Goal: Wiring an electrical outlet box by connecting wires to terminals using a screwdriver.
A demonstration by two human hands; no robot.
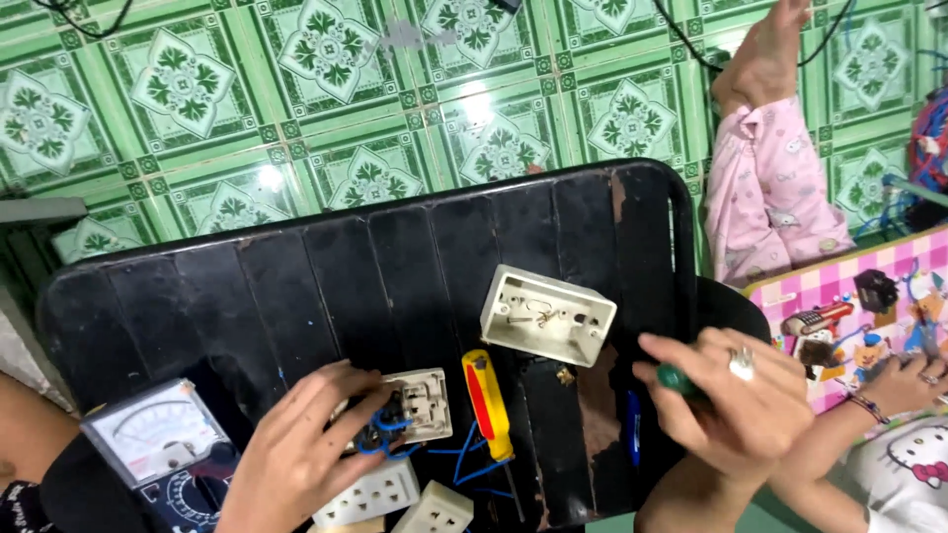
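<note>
Hands are seen from above over a black slatted desk (296,266) that stands on a green patterned tile floor (326,89). The left hand (301,444) is laid with its fingers loosely curled over a beige socket module (427,400), the fingertips touching its dark left part, where short blue wires (387,434) are looped; the module is pressed on rather than lifted, and lies flat on the desk. The right hand (736,395) is closed around a green-handled tool (676,379), of which only the rounded green end is shown past the thumb; what kind of tool it is cannot be told. A ring is worn on one finger of that hand.

Between the two hands a screwdriver with a yellow and red handle (487,403) is lying on the desk, just beside the socket module. Beyond it, toward the far edge, an empty beige wall box (546,316) is placed with its open side turned toward the camera. Two white socket faceplates (370,494) (434,509) are lying at the near edge, below the left hand. An analogue multimeter (153,439) with a white dial is set at the near left corner.

To the right, a pink picture board (869,306) is touched by another person's hand (904,380), and a leg in pink patterned trousers (770,188) is stretched over the floor.
</note>
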